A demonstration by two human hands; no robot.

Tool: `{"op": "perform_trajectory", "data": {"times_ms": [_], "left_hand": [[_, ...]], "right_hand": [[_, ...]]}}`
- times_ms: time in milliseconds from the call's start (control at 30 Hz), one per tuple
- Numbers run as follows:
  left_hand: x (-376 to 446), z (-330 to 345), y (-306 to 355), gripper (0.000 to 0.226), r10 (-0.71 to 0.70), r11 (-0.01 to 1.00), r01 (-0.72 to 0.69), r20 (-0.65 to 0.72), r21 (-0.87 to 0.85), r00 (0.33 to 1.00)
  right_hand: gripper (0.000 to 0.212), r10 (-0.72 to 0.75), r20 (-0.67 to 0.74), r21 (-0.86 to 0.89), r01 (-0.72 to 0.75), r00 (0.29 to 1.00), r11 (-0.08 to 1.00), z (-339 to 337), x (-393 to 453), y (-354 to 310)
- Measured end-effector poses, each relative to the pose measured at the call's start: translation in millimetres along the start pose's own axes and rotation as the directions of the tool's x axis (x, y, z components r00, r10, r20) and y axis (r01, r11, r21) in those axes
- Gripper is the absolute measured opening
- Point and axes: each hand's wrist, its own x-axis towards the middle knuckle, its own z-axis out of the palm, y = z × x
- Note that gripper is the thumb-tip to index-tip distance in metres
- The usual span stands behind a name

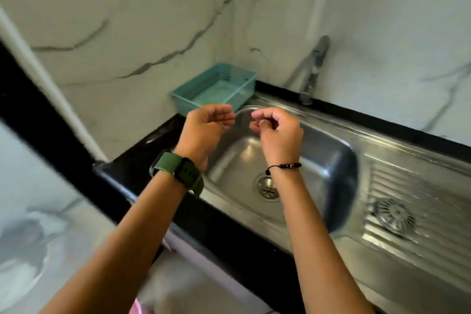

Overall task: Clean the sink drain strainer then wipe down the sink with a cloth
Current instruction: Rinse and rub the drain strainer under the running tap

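A steel sink (331, 160) is set in a black counter. Its round drain opening (266, 186) lies in the basin floor, partly behind my right wrist. A round metal strainer (393, 215) rests on the ribbed drainboard to the right of the basin. Both hands hover above the basin's far left rim, about a hand's width apart. My left hand (206, 126) has loosely curled fingers and holds nothing. My right hand (276, 130) is curled too, with its fingertips pinched close, and nothing shows in it. No cloth is in view.
A teal plastic basket (188, 95) stands on the counter behind the basin's left corner. The tap (314, 69) rises at the back of the sink. Marble-patterned walls close in behind and at left. The black counter edge (229, 232) runs along the front.
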Motion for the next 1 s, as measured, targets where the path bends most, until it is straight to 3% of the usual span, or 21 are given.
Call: {"op": "perform_trajectory", "data": {"times_ms": [267,400,533,633,700,833,933,1000], "left_hand": [[8.2,96.7,-28.3,0.040,-0.046,0.999,0.041,0.403,0.022,0.914],[-1.1,134.4,-40.0,0.042,-0.087,0.996,0.080,0.542,0.036,0.836],[-15.4,170.3,-49.7,0.043,-0.142,0.990,0.122,0.641,0.075,0.754],[-25.3,191.7,-58.0,0.040,-0.192,0.981,0.156,0.683,0.116,0.705],[-26.0,201.3,-64.8,0.037,-0.231,0.973,0.181,0.702,0.147,0.674],[-15.3,211.7,-76.1,0.034,-0.289,0.957,0.205,0.698,0.203,0.656],[-1.1,216.1,-85.6,0.033,-0.310,0.951,0.211,0.682,0.226,0.662],[9.3,217.4,-92.4,0.032,-0.325,0.946,0.230,0.673,0.230,0.664]], "right_hand": [[0.027,0.072,-0.295,-0.150,-0.121,0.953,0.981,-91.7,-0.4,24.2],[0.023,0.070,-0.466,-0.258,-0.211,0.882,0.943,-141.2,-12.0,31.9],[0.023,0.101,-0.609,-0.367,-0.393,0.786,0.843,-188.2,-29.8,54.4],[0.027,0.223,-0.617,-0.436,-0.564,0.754,0.701,-211.9,-31.6,79.5],[0.043,0.329,-0.562,-0.567,-0.643,0.759,0.515,-221.0,-26.6,96.9],[0.069,0.499,-0.429,-0.800,-0.573,0.753,0.178,-220.7,-15.0,121.9],[0.072,0.525,-0.435,-0.837,-0.543,0.732,0.063,-214.2,-5.7,132.0],[0.076,0.555,-0.457,-0.819,-0.572,0.695,0.041,-210.9,0.9,135.6]]}}
